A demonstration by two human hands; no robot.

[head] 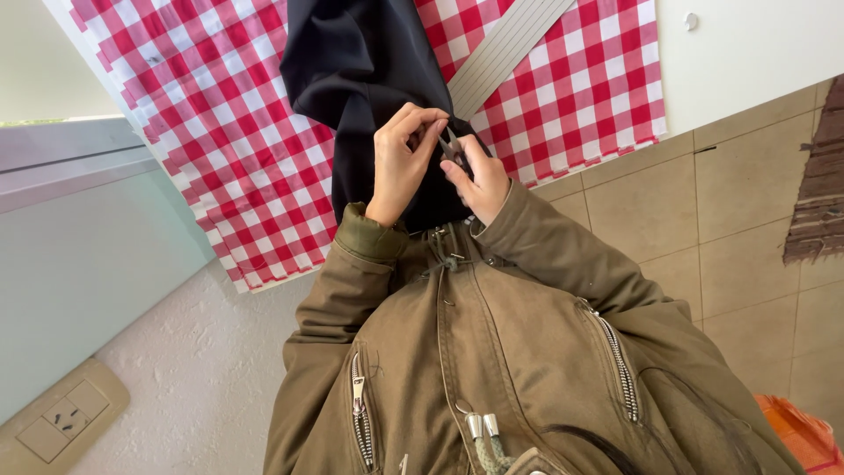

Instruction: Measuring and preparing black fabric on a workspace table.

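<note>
A black fabric [352, 62] lies on a red-and-white checked tablecloth [220, 132] and hangs toward me. My left hand [400, 163] pinches the fabric's edge between thumb and fingertips. Just to its right, my right hand [479, 180] grips small metal scissors [453, 148], whose blades meet the spot that the left fingers pinch. Both hands are close together over the lower end of the fabric. The olive sleeves of my jacket [492, 352] run up to them.
A grey slatted strip [510, 44] lies diagonally on the cloth beyond the fabric. Beige floor tiles [730, 211] are on the right, with a brown mat [818, 185] and an orange object [800, 431]. A wall socket [61, 418] is at lower left.
</note>
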